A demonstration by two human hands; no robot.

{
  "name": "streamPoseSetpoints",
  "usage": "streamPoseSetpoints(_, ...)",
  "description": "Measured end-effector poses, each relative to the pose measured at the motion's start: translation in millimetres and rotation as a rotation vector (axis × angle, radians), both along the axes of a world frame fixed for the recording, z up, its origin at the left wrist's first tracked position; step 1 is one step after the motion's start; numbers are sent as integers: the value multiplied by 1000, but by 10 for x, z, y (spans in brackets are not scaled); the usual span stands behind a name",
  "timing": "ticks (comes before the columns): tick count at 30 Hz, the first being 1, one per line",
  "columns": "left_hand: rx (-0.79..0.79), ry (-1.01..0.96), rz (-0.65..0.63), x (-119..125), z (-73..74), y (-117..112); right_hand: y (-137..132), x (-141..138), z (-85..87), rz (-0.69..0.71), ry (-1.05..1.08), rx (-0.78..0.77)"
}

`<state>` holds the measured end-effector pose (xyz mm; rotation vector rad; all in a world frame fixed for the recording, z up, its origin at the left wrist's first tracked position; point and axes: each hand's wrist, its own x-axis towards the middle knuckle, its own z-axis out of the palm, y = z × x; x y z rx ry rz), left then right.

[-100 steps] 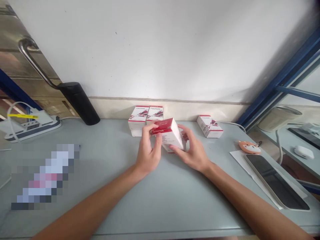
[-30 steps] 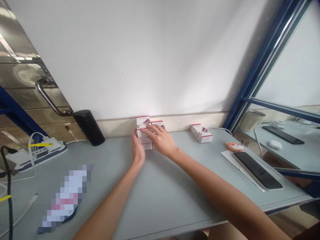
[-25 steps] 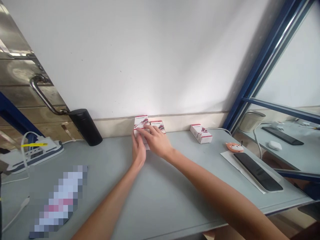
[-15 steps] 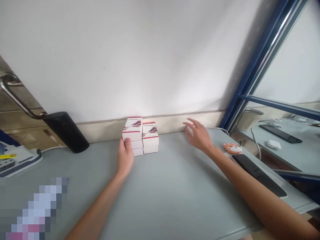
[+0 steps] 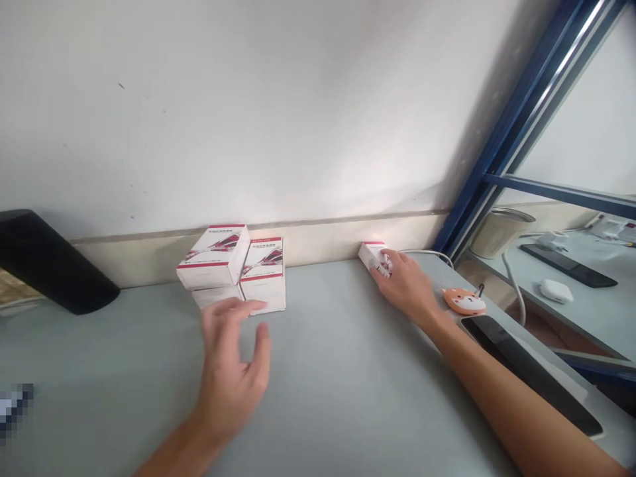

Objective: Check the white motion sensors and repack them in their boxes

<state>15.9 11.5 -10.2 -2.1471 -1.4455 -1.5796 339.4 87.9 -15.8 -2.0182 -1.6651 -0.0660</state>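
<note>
White boxes with red edges and printed tops stand against the wall. The left pile has a top box (image 5: 214, 250) set a little askew over a lower one. Beside it is another box (image 5: 264, 268), its top slightly lower. My left hand (image 5: 229, 364) is in front of these boxes, fingers spread and curved, with nothing in it. Farther right, by the wall, my right hand (image 5: 408, 283) has its fingers around a similar small box (image 5: 370, 254) resting on the table. The hand covers much of that box.
A black cylinder (image 5: 54, 262) leans at the far left. At right lie an orange-and-white animal-faced case (image 5: 464, 301) and a long black-topped device (image 5: 531, 371) on the grey table (image 5: 338, 384). A white cable (image 5: 432, 254) runs toward the blue frame (image 5: 489, 142).
My left hand has come off the piled boxes and moved toward me, opening. My right hand has closed around the box by the wall. The view has shifted to the right.
</note>
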Motion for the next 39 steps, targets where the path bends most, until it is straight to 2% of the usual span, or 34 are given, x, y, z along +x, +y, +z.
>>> streamPoseSetpoints(3, -70, 157, -197, 50, -56, -53, 11, 57, 53, -51, 126, -7)
streamPoseSetpoints(5, -130, 146, -246, 42, -64, -33, 12, 69, 76, -69, 221, 10)
streamPoseSetpoints(7, -201, 80, -260, 22, -62, 3, -2, 44, 96, -26, 358, 35)
streamPoseSetpoints(13, -435, -49, -258, 5, -95, 8, -147, -309, 152, 423, 873, 76)
streamPoseSetpoints(17, -574, -180, -259, 52, -131, -32, -343, -673, 137, 689, 1254, -112)
streamPoseSetpoints(21, -673, -450, -438, 95, -94, -8, -516, -900, 103, 815, 1459, -325)
streamPoseSetpoints(23, -691, -559, -460, 99, -42, -1, -552, -918, 103, 837, 1425, -390)
streamPoseSetpoints(25, -631, -593, -412, 93, 5, -17, -565, -890, 116, 870, 1278, -405)
streamPoseSetpoints(27, -511, -527, -353, 83, 23, -55, -579, -851, 131, 895, 1105, -335)
streamPoseSetpoints(30, -361, -350, -298, 69, -18, -121, -624, -820, 134, 873, 975, -152)
streamPoseSetpoints(35, -414, -208, -298, 68, -91, -170, -686, -800, 123, 943, 722, 63)
streamPoseSetpoints(39, -437, -175, -277, 90, -50, -196, -685, -772, 140, 916, 575, 102)
